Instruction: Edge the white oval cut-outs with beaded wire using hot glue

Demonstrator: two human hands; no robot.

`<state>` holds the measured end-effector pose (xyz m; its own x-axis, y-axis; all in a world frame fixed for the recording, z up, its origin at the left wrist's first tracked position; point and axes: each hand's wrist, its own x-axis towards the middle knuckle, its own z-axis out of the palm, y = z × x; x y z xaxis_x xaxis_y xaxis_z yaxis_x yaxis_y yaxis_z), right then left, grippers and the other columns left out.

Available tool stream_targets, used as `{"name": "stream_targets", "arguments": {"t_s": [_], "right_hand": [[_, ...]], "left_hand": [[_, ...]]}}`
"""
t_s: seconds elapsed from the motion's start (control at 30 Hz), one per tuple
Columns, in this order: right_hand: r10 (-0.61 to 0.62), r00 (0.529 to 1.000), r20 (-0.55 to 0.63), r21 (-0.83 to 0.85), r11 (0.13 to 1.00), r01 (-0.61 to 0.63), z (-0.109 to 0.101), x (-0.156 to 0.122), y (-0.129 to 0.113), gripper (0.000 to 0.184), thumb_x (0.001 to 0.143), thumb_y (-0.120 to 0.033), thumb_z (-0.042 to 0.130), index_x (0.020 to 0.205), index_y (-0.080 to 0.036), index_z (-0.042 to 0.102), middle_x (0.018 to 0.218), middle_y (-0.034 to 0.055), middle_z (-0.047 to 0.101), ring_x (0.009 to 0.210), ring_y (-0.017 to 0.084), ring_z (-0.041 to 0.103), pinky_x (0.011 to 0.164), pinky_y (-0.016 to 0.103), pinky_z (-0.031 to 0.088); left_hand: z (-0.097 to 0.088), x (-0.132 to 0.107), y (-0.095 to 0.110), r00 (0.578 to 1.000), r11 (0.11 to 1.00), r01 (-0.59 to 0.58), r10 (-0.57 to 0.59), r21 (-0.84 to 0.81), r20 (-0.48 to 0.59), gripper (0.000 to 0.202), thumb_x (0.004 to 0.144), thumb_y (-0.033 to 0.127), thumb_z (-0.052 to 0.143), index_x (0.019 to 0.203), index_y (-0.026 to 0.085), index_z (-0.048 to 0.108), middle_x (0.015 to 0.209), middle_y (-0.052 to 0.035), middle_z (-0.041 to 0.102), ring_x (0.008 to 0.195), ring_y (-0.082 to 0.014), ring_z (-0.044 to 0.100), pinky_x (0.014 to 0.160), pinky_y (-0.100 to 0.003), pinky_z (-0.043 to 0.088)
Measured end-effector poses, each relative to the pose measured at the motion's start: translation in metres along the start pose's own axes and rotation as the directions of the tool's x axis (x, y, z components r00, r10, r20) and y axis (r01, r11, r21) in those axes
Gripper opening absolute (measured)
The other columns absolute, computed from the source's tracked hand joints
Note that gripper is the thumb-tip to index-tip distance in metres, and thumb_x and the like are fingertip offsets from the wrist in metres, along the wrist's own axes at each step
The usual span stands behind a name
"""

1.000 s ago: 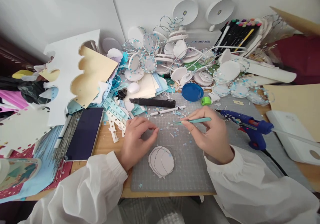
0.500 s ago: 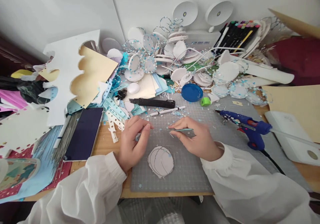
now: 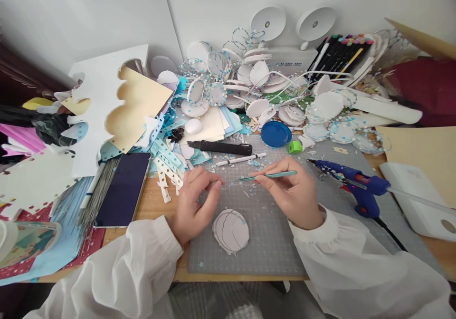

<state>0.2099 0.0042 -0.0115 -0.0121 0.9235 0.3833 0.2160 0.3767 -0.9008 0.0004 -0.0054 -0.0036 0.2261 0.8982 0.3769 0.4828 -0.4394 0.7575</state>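
My right hand (image 3: 292, 195) pinches teal tweezers (image 3: 267, 176) whose tip points left over the grey cutting mat (image 3: 270, 247). My left hand (image 3: 195, 200) rests on the mat's left part with thumb and forefinger pressed together near the tweezers' tip; whether they hold a tiny scrap is too small to tell. A white oval paper piece with pencil lines (image 3: 231, 230) lies on the mat just below both hands. Small blue and white bits are scattered over the mat around the hands.
A black utility knife (image 3: 219, 147), a white pen (image 3: 240, 159), a blue lid (image 3: 275, 134) and a green sharpener (image 3: 294, 147) lie beyond the hands. A blue glue gun (image 3: 351, 181) rests at the right, a dark tablet (image 3: 123, 189) at the left. Paper discs are piled at the back.
My right hand dipped low to the mat with the tweezers half a second ago and has now lifted them again, tip pointing left. My left hand stayed in its pinch.
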Motion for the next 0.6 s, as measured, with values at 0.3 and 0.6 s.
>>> {"name": "stream_targets", "arguments": {"t_s": [0.3, 0.6], "right_hand": [[-0.255, 0.940, 0.228, -0.206, 0.931, 0.302, -0.0010, -0.0014, 0.0034, 0.014, 0.081, -0.010, 0.066, 0.083, -0.021, 0.058, 0.081, 0.0067, 0.072, 0.079, 0.021, 0.071, 0.069, 0.032, 0.056], [-0.162, 0.966, 0.201, -0.207, 0.957, 0.203, 0.0032, -0.0024, 0.0069, 0.011, 0.083, -0.014, 0.066, 0.081, -0.021, 0.059, 0.080, 0.0056, 0.072, 0.078, 0.020, 0.071, 0.066, 0.031, 0.056]], "left_hand": [[0.0024, 0.0005, -0.0005, 0.999, 1.000, 0.009, -0.009, -0.009, -0.035, 0.018, 0.092, 0.016, 0.045, 0.088, 0.017, 0.062, 0.075, -0.0017, 0.056, 0.071, -0.0152, 0.048, 0.072, -0.033, 0.037], [0.0018, -0.0004, 0.0003, 1.000, 1.000, 0.010, -0.010, 0.003, -0.014, 0.017, 0.092, 0.014, 0.045, 0.087, 0.017, 0.061, 0.076, -0.0011, 0.057, 0.070, -0.0147, 0.048, 0.072, -0.033, 0.036]]}}
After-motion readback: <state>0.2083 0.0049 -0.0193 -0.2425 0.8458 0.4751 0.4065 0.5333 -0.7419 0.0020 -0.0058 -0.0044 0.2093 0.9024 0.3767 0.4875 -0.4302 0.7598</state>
